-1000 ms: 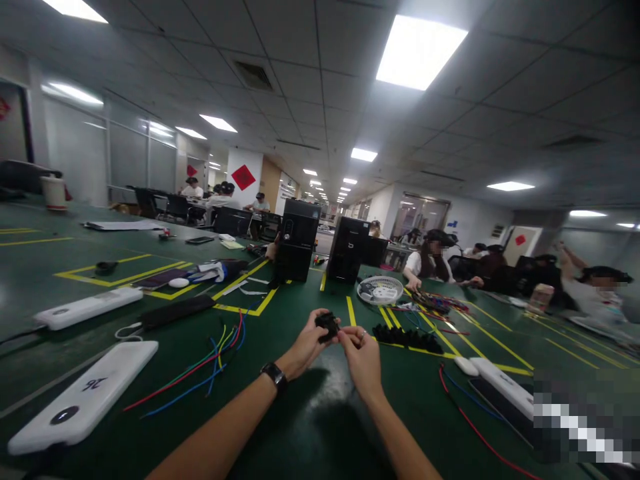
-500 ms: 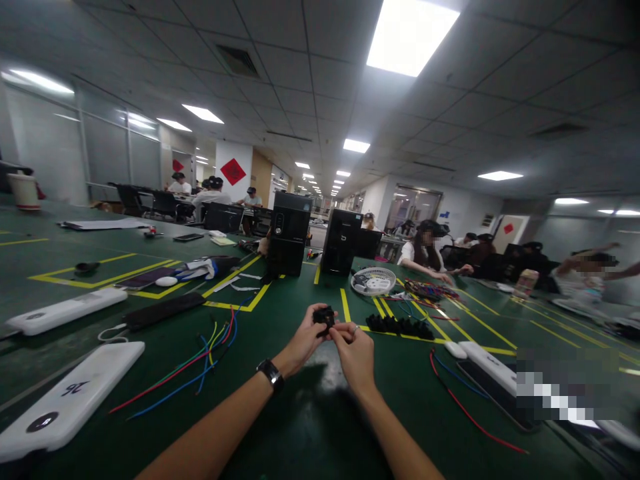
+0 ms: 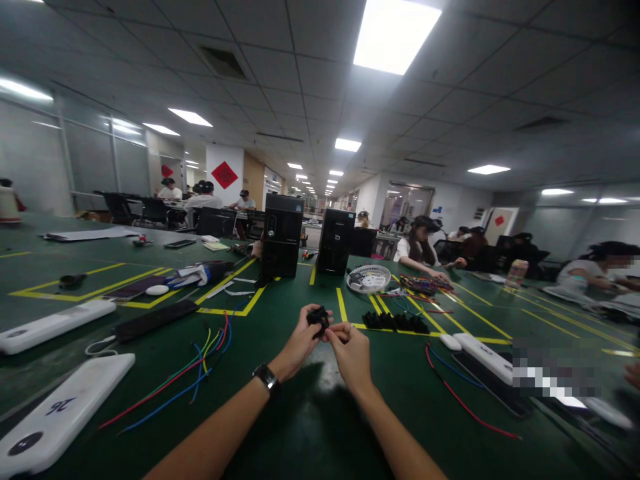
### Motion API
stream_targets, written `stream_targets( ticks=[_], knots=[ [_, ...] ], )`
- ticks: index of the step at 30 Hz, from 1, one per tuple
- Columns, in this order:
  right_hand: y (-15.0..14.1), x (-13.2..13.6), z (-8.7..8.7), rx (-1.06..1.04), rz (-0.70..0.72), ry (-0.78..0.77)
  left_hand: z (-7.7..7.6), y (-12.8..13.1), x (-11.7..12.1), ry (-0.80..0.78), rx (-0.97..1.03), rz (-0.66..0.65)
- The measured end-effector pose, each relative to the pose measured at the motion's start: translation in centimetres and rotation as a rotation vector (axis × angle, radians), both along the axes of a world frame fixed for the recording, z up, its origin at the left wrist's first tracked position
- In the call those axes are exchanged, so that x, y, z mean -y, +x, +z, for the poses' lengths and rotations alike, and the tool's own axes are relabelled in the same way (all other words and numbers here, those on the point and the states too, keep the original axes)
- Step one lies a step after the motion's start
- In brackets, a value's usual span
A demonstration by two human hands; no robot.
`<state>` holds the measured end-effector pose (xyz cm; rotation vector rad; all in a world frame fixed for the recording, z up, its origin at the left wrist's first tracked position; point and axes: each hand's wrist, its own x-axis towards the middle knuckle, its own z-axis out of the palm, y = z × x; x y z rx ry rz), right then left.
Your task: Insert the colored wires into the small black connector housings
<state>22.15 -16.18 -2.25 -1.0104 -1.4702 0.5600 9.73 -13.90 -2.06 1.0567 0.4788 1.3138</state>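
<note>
Over the table in front of me, my left hand (image 3: 298,343) is closed around a small black plastic part (image 3: 318,319), whose exact kind I cannot make out. My right hand (image 3: 355,353) touches its near right side, thumb and forefinger pinched together. Whatever lies between those fingertips is too small or hidden to tell. Beyond the right hand is a row of similar black parts (image 3: 395,323). Loose red, blue, green and yellow wires (image 3: 204,363) lie to the left of my hands, and a red wire (image 3: 463,405) beside a blue one lies to the right.
A white basket (image 3: 386,280) and a tangle of coloured wires (image 3: 425,285) sit farther back. Two black computer towers (image 3: 281,237) stand upright at the table's far side. White power banks (image 3: 70,407) lie left and right. Co-workers (image 3: 420,247) sit beyond the table.
The view has turned slightly right, so things sit farther left. Both hands keep their hold at the black part. A person at the far right has lowered their raised arms.
</note>
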Motion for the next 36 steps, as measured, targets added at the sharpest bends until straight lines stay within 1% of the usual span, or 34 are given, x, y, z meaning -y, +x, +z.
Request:
stream_targets(
  ticks=[5,11,17,25,31,34,36],
  knots=[
    [0.08,0.08,0.10,0.021,-0.003,0.006,-0.19,-0.07,-0.06,0.024,-0.052,0.017],
    [0.09,0.30,0.35,0.020,-0.010,0.011,-0.51,-0.01,-0.25,0.018,-0.031,0.002],
    [0.12,0.41,0.19,0.029,-0.011,0.031,-0.47,-0.09,-0.10,0.018,-0.037,-0.015],
    [0.09,0.38,0.15,0.025,0.001,0.005,-0.40,0.15,-0.15,-0.004,-0.030,0.012],
    [0.10,0.22,-0.20,0.020,0.000,0.013,-0.54,0.22,-0.11,0.022,-0.046,-0.010],
    [0.16,0.45,0.04,0.046,0.010,0.021,-0.58,0.08,-0.02,0.045,-0.112,0.029],
    [0.19,0.61,0.24,0.077,0.017,0.030,-0.64,-0.04,-0.03,0.094,-0.150,0.066]
  ],
)
